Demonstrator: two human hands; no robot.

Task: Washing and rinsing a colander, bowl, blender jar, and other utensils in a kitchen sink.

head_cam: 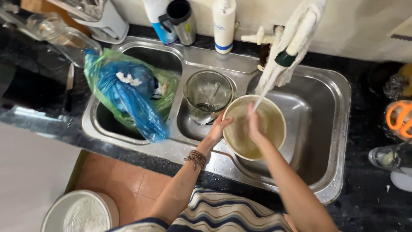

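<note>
A round cream bowl (270, 129) is tilted over the right basin of a steel sink (330, 129). My left hand (219, 129) grips the bowl's left rim; a beaded bracelet sits on that wrist. My right hand (254, 126) is inside the bowl, palm against its inner wall. Water streams onto my right hand from a tap (285, 51) wrapped in white cloth. A clear glass jug (208, 96) with a spoon in it stands just left of the bowl.
Blue and green plastic bags (128, 94) fill the left basin. A white bottle (224, 23) and a dark cup (182, 19) stand behind the sink. Orange-handled scissors (401, 118) and a glass (386, 158) lie on the dark counter at right. A white round bin (81, 211) sits on the floor.
</note>
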